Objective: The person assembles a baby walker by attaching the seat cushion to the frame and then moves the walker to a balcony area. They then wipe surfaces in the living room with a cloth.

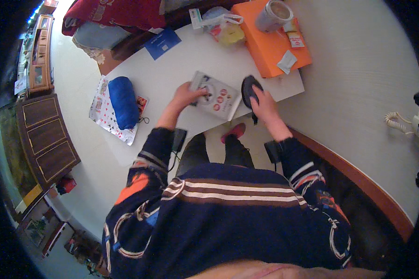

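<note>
My left hand [189, 96] is closed on the left edge of a flat white package [221, 100] with red round marks and a grey picture, its fingers lying over the front. The package is tilted above the white table [172, 69]. Just to its right, my right hand [264, 108] is closed around a black oval object [251, 91] with a dark tail hanging below it; I cannot make out its kind. On the table's left, a rolled blue cloth-like pouch [123, 102] with a dark cord lies on a sheet printed with playing cards [100, 109].
At the back right, an orange box [258, 46] bears a lidded clear jar [273, 16] and small packets [287, 62]. Beside it sits a plastic bag [230, 33] with something yellow. A blue card [162, 43] lies at the back edge, near a red cloth [116, 14].
</note>
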A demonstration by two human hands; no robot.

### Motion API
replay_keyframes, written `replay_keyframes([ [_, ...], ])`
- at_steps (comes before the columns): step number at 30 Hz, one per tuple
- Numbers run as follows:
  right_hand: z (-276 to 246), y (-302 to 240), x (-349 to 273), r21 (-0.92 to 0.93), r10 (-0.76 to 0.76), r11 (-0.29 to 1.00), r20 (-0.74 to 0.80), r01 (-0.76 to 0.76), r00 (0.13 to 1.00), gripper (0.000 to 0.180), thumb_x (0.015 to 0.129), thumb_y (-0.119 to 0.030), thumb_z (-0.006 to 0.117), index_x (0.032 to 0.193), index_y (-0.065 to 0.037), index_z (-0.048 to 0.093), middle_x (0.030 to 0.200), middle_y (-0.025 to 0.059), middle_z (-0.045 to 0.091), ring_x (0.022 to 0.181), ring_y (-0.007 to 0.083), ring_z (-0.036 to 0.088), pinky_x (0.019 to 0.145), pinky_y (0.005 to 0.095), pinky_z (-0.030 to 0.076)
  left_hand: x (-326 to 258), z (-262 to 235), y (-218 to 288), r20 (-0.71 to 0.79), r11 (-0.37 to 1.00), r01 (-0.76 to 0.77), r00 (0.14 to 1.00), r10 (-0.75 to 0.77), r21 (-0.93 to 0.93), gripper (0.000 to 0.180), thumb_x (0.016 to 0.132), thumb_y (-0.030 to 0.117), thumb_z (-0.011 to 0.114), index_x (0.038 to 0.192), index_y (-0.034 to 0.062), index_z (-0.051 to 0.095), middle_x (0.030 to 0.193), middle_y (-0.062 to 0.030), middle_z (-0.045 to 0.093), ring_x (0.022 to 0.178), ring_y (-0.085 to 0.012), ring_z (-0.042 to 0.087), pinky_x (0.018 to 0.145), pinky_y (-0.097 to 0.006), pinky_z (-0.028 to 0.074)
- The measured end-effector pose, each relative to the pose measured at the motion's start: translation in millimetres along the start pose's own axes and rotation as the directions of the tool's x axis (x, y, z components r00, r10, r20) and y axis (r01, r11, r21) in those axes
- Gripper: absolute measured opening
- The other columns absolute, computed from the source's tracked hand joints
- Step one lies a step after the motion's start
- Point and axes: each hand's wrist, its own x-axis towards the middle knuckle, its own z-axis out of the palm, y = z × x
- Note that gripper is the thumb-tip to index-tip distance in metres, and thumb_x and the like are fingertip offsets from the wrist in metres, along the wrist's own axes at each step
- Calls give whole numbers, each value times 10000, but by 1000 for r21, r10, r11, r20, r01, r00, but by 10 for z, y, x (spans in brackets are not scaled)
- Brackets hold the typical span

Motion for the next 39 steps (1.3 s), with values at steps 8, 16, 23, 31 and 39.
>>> replay_keyframes([
  [8, 423, -620, 1285, -385, 47, 921, -42, -60, 998, 574, 951, -237, 600, 1489, -124, 436, 1312, 212, 488, 1129, 422, 575, 892, 525, 550, -1300, -1101, -863, -211, 937, 117, 958, -194, -328, 352, 901, 271, 762, 1120, 6, 687, 957, -38, 728, 816, -118, 652, 722, -273, 511],
  [16, 924, -1321, 494, -352, -165, 903, 241, 245, 956, 539, 955, -167, 523, 1486, -127, 440, 1331, 231, 506, 1134, 399, 596, 916, 509, 546, -1586, -1290, -920, -261, 884, 112, 932, -252, -454, 310, 892, 247, 774, 1069, 11, 676, 951, -51, 725, 812, -110, 665, 712, -263, 519],
  [23, 787, -1725, 2167, -369, -226, 910, -53, 191, 973, 424, 972, -179, 501, 1390, -130, 555, 1229, 184, 569, 1100, 396, 608, 833, 515, 557, -1608, -1354, -772, -272, 907, 85, 939, -211, -413, 322, 884, 252, 775, 1068, 8, 674, 950, -55, 723, 807, -98, 656, 711, -253, 515],
  [31, 811, -1263, 664, -291, -229, 908, 255, 301, 939, 570, 890, -111, 558, 1454, -151, 489, 1314, 198, 517, 1152, 392, 569, 915, 511, 529, -1384, -1341, -767, -292, 966, 30, 950, -107, -257, 406, 842, 318, 802, 1044, -14, 687, 910, -69, 732, 785, -111, 656, 695, -272, 515],
  [39, 421, -207, -581, -266, -124, 944, 267, 197, 956, 579, 866, -108, 610, 1432, -166, 505, 1207, 181, 533, 1090, 395, 581, 846, 513, 545, -428, -1192, -274, -262, 959, 110, 964, -39, 262, 626, 793, 450, 834, 1159, -25, 653, 926, -144, 732, 790, -193, 687, 729, -319, 541],
])
